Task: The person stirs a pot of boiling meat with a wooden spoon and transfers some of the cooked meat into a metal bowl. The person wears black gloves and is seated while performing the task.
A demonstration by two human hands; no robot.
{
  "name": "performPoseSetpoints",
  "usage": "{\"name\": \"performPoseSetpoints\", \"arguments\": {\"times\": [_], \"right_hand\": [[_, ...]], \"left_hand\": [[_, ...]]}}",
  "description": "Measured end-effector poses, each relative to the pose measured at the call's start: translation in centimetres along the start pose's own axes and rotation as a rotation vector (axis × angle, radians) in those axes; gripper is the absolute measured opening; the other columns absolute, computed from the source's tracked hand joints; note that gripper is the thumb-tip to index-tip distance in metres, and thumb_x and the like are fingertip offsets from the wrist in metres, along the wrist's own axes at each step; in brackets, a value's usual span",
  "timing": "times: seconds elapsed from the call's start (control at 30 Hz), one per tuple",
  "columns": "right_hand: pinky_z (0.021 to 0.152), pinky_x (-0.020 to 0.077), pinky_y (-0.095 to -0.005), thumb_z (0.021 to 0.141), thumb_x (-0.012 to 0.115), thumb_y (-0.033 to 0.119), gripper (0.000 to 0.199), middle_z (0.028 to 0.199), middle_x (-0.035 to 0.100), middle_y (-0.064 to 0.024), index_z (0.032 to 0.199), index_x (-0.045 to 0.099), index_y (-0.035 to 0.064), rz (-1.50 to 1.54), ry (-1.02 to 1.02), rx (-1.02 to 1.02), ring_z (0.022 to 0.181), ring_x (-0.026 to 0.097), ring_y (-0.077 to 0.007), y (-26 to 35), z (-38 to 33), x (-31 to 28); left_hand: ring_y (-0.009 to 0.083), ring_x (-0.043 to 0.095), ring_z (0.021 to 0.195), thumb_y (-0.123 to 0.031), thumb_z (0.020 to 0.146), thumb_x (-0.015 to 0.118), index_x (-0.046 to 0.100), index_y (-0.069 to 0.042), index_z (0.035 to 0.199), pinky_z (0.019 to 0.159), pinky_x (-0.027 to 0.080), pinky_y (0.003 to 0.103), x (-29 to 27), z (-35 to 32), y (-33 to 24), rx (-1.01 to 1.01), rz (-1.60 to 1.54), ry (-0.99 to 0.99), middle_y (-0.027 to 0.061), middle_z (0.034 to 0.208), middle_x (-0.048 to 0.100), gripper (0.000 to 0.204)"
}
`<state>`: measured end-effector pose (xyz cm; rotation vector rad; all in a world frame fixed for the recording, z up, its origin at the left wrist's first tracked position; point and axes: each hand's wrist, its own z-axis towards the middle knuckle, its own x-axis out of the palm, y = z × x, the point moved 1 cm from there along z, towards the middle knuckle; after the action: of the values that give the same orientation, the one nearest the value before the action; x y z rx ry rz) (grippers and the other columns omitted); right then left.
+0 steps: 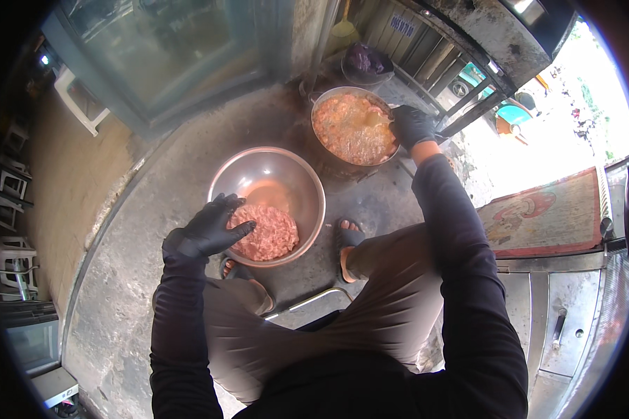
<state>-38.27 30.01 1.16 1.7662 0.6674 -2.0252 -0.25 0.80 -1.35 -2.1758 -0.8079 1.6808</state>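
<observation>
A wide steel bowl [302, 174] stands on the floor in front of me, with a mound of pink minced meat [267, 234] on its near side. My left hand [213, 227], in a black glove, is over the bowl's left rim beside the meat. Its thumb and fingers are apart. Farther right, a pot [319, 136] holds bubbling orange-brown liquid with pieces floating in it. My right hand [414, 127], also in a black glove, is closed at the pot's right rim. A pale shape juts from it over the liquid; I cannot make out what it is.
Behind the pot sits a basin with a dark plastic bag [367, 59]. A metal-framed stand [461, 105] rises at the far right, and a steel cabinet [573, 321] stands nearer. A glass-panelled door [168, 56] is at the far left. White plastic stools [15, 258] line the left side.
</observation>
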Motion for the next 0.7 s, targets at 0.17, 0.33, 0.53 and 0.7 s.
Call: {"name": "performPoseSetpoints", "arguments": {"times": [0.17, 0.33, 0.53, 0.7], "right_hand": [[0.085, 0.0562, -0.0448, 0.079, 0.071, 0.026, 0.024, 0.101, 0.073, -0.0147, 0.099, 0.076, 0.0128, 0.139, 0.060, -0.008, 0.099, 0.070, -0.0343, -0.6, 0.4, 1.5], [0.086, 0.0556, -0.0450, 0.076, 0.074, 0.025, 0.026, 0.102, 0.072, -0.0142, 0.100, 0.077, 0.0158, 0.227, 0.065, 0.083, 0.099, 0.069, -0.0350, -1.1, 0.3, 1.7], [0.087, 0.0547, -0.0424, 0.083, 0.066, 0.025, 0.029, 0.102, 0.073, -0.0143, 0.108, 0.075, 0.0141, 0.081, 0.023, -0.047, 0.097, 0.071, -0.0315, -0.3, -0.1, 0.7], [0.087, 0.0549, -0.0457, 0.080, 0.069, 0.028, 0.029, 0.104, 0.073, -0.0159, 0.104, 0.076, 0.0141, 0.150, 0.028, 0.009, 0.101, 0.069, -0.0350, -0.3, 0.6, 0.5]], "left_hand": [[0.0372, 0.047, 0.138, -0.051, 0.093, 0.066, 0.053, 0.001, 0.140, 0.114, 0.038, 0.043, -0.2, 0.0, 0.2, -0.040, -0.013, 0.037, 0.0251, 0.145, 0.051, 0.071], [0.0370, 0.046, 0.138, -0.051, 0.094, 0.065, 0.052, 0.001, 0.141, 0.115, 0.038, 0.043, 0.0, 0.2, 0.3, -0.016, -0.006, 0.041, 0.0254, 0.145, 0.051, 0.072], [0.0391, 0.049, 0.134, -0.050, 0.092, 0.067, 0.054, 0.001, 0.138, 0.111, 0.040, 0.044, -0.1, 0.3, 0.0, 0.013, -0.004, 0.013, 0.0253, 0.141, 0.053, 0.070], [0.0392, 0.049, 0.133, -0.050, 0.092, 0.068, 0.054, 0.001, 0.138, 0.111, 0.041, 0.044, -0.1, 0.2, 0.1, 0.012, -0.019, 0.012, 0.0252, 0.140, 0.053, 0.070]]}}
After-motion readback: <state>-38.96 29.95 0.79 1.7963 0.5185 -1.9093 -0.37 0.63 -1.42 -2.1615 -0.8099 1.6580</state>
